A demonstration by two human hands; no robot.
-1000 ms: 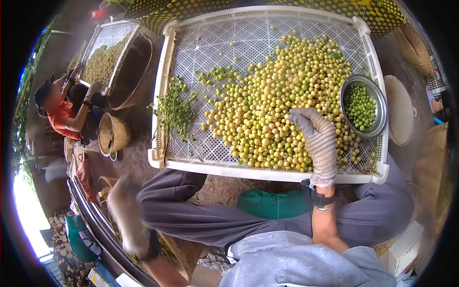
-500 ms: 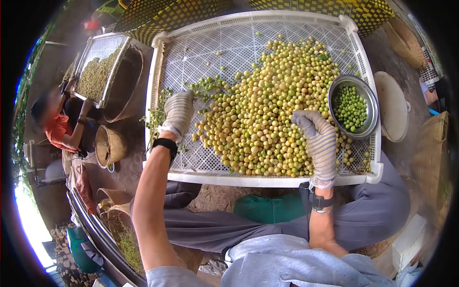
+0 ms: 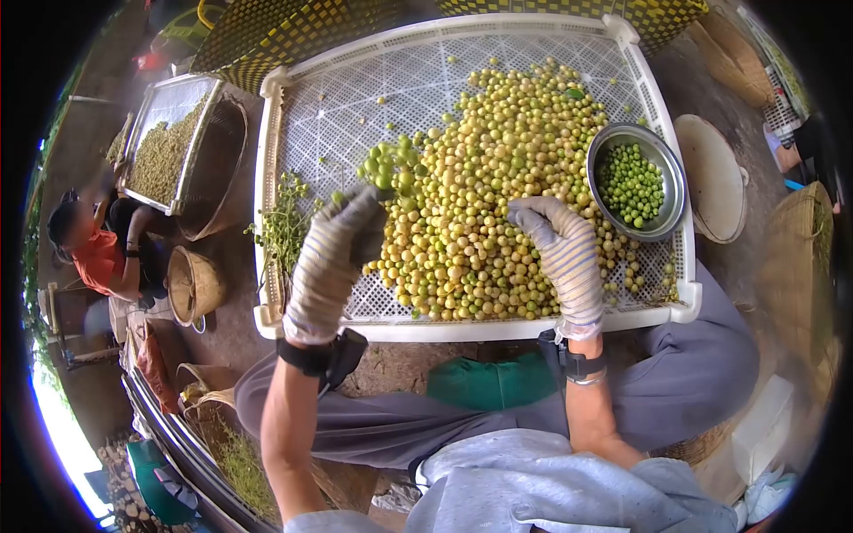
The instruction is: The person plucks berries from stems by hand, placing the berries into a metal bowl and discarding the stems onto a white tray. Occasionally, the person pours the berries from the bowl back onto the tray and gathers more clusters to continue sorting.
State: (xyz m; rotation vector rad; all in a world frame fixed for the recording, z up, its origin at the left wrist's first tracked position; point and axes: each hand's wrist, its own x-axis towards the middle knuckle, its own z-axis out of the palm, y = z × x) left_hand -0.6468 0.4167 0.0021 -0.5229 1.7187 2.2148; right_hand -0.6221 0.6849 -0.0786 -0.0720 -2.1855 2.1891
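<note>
My left hand [image 3: 329, 258], in a striped knit glove with grey fingertips, is closed on a bunch of green berries [image 3: 391, 167], held above the left edge of the pile. Its fingers hide the bunch's stems. My right hand [image 3: 565, 258], gloved the same way, hovers over or rests on the pile's right side with its fingers curled together; what they hold, if anything, is hidden. The heap of small round yellow-green fruit [image 3: 480, 204] covers much of a white mesh tray [image 3: 355, 84]. A metal bowl [image 3: 671, 226] of green berries stands on the tray's right side.
Leafy green stems [image 3: 286, 218] lie along the tray's left edge. A pale basin [image 3: 715, 182] stands to the right. At left, a person in an orange shirt [image 3: 99, 258] sits by another fruit-filled tray [image 3: 164, 155] and a woven basket [image 3: 195, 289]. Yellow-black woven baskets [image 3: 284, 35] stand behind.
My left hand has come up and toward me from the tray's left side, lifting the green bunch. My right hand remains over the pile's right side, with little change.
</note>
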